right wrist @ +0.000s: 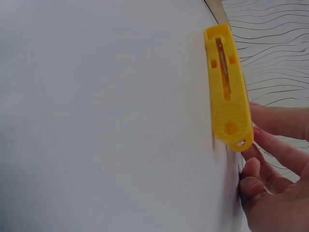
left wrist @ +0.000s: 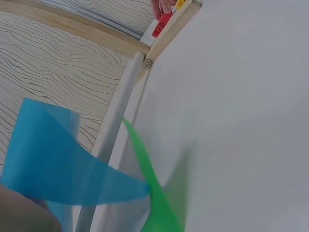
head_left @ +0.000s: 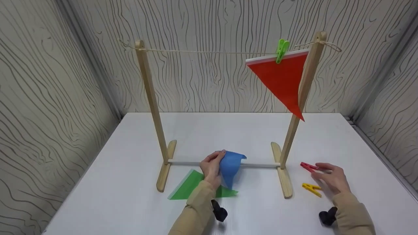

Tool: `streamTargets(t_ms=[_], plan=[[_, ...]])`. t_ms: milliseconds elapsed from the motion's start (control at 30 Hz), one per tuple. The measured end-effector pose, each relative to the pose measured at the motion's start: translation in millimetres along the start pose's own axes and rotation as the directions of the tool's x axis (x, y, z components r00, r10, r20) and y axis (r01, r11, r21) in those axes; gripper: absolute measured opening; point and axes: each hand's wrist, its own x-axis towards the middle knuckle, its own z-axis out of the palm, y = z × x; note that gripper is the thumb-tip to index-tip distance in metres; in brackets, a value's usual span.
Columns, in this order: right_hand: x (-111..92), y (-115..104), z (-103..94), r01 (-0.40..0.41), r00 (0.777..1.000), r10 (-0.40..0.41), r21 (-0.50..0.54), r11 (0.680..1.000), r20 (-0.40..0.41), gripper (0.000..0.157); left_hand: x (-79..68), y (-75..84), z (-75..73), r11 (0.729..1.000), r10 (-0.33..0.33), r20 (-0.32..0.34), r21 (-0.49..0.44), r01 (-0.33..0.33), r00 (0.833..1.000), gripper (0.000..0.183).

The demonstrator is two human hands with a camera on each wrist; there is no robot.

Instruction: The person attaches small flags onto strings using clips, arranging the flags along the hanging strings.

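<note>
My left hand (head_left: 211,165) pinches a blue pennant (head_left: 230,166) by its upper edge, low over the table; its narrow tip hangs down. Beneath it lies a green pennant (head_left: 187,187), partly hidden by the left forearm. At the right, my right hand (head_left: 331,178) has thumb and finger around the handles of a red clothespin (head_left: 308,167). The red clothespin (left wrist: 161,25) also shows in the left wrist view, at those fingertips. Just nearer to me lies a yellow clothespin (head_left: 312,189); in the right wrist view the yellow clothespin (right wrist: 227,87) covers the red one.
A wooden stand with a left post (head_left: 152,98) and a right post (head_left: 307,78) carries a string (head_left: 209,52). A red pennant (head_left: 281,78) hangs there by a green clothespin (head_left: 281,51). A white crossbar (head_left: 261,165) joins the feet. Patterned walls enclose the white table (head_left: 114,195).
</note>
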Motion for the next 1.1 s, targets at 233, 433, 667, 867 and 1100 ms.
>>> streamTargets(t_ms=[233, 433, 667, 867, 1100], plan=[[-0.1, -0.7, -0.5, -0.001, 1.000, 0.001, -0.026, 1.000, 0.012, 0.063, 1.3, 2.2, 1.5, 0.996, -0.024, 0.041, -0.090, 0.027, 0.999, 0.059], [1.2, -0.8, -1.2, -0.015, 1.000, 0.015, -0.023, 1.000, 0.023, 0.064, 2.8, 5.6, 3.3, 0.988, -0.049, 0.094, -0.139, 0.062, 0.994, 0.071], [1.3, -0.7, -1.2, -0.008, 1.000, 0.009, -0.022, 1.000, 0.015, 0.062, 4.5, 10.5, 2.0, 0.990, -0.043, 0.130, -0.130, 0.060, 0.991, 0.063], [1.5, -0.9, -1.2, -0.008, 1.000, 0.009, -0.021, 1.000, 0.017, 0.062, 4.9, 12.0, 0.4, 0.994, 0.000, 0.106, -0.112, 0.012, 0.994, 0.043], [3.7, 0.1, -2.7, 0.007, 1.000, -0.007, -0.042, 0.999, 0.014, 0.062, 6.6, 13.4, 0.8, 0.989, 0.019, 0.118, -0.150, -0.001, 0.993, 0.014]])
